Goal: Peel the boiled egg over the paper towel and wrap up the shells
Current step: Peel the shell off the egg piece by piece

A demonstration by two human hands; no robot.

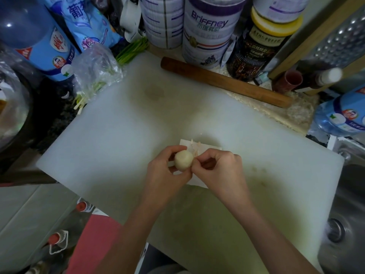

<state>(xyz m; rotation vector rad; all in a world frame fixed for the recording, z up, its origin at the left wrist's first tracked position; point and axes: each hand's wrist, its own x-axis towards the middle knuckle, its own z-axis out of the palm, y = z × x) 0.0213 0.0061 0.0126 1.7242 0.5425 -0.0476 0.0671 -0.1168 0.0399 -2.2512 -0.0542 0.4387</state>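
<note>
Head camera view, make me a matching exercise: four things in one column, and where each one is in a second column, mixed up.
Things:
1. egg
2. rolling pin
3. paper towel
4. spring onions

Places:
A. partly in a clear plastic bag, far left
B. flat on the cutting board, under the hands
C. gripped in the left hand
D. along the board's far edge, in front of the tins

Pairs: 1-C, 2-D, 3-B, 4-A.
</note>
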